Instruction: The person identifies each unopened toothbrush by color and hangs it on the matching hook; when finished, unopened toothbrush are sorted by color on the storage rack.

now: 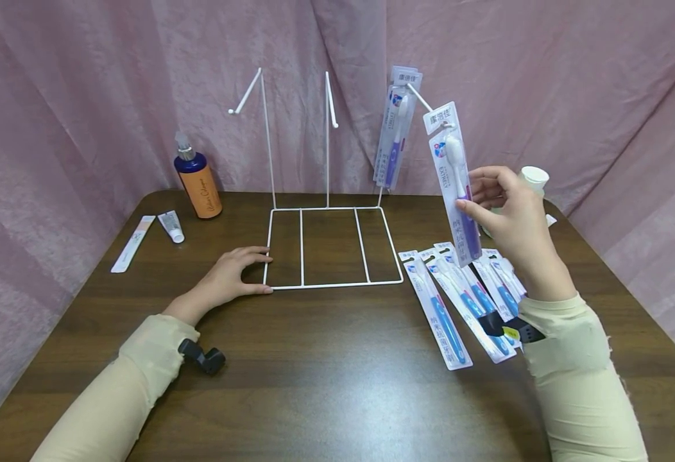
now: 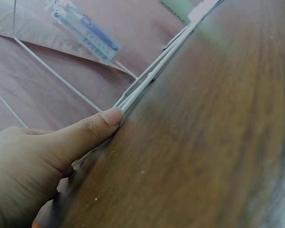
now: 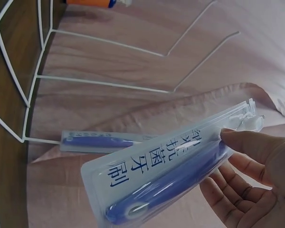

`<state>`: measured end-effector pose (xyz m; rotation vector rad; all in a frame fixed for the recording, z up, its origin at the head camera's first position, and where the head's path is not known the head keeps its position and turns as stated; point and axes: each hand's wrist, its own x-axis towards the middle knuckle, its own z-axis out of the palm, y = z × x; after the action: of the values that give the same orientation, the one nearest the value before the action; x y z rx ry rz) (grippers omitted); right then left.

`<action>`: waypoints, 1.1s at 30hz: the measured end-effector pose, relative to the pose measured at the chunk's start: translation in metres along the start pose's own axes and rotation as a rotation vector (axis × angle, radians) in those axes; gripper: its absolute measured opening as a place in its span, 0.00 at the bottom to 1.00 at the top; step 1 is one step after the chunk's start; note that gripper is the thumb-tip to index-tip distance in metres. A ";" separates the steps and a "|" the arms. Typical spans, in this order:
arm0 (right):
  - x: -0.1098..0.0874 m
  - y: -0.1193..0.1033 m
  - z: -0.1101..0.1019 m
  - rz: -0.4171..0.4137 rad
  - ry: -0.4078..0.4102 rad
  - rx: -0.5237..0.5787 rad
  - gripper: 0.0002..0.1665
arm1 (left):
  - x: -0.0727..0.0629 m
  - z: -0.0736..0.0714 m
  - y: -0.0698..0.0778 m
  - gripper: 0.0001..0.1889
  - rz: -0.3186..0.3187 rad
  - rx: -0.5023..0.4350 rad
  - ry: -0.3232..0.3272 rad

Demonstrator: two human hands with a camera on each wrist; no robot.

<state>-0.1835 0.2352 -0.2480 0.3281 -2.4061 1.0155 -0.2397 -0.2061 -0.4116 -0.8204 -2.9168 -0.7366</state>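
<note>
My right hand (image 1: 511, 215) pinches a packaged purple toothbrush (image 1: 455, 186) by its side, thumb on the front and fingers behind. The top of this pack overlaps the tip of the right hook of a white wire rack (image 1: 332, 286), and the tip shows at the hanging hole. Further back on that hook hang other purple toothbrush packs (image 1: 396, 131). In the right wrist view, the held pack (image 3: 156, 175) slants across the hand. My left hand (image 1: 230, 276) rests at the rack's front left corner, its thumb (image 2: 88, 133) against the front bar and its fingers on the side bar.
Several packaged blue toothbrushes (image 1: 438, 314) lie fanned out below my right hand. A white-capped container (image 1: 534, 176) stands behind that hand. At the left are an orange bottle (image 1: 200, 191), a small tube (image 1: 171, 226) and a narrow white packet (image 1: 133, 244). The rack's left hook (image 1: 247, 93) and middle hook (image 1: 332, 102) are bare.
</note>
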 end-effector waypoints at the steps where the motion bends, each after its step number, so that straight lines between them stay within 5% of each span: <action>1: 0.000 0.001 0.001 0.001 -0.003 0.001 0.24 | 0.000 0.000 0.000 0.35 -0.001 0.001 0.001; 10: 0.005 0.009 0.017 0.012 0.001 0.041 0.26 | 0.000 0.000 0.001 0.35 -0.004 0.001 -0.007; 33: 0.053 0.026 0.075 0.132 0.108 0.182 0.26 | -0.001 -0.001 0.001 0.35 -0.007 -0.008 -0.003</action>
<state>-0.2655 0.1978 -0.2795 0.1731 -2.2681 1.2821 -0.2380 -0.2060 -0.4107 -0.8134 -2.9230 -0.7486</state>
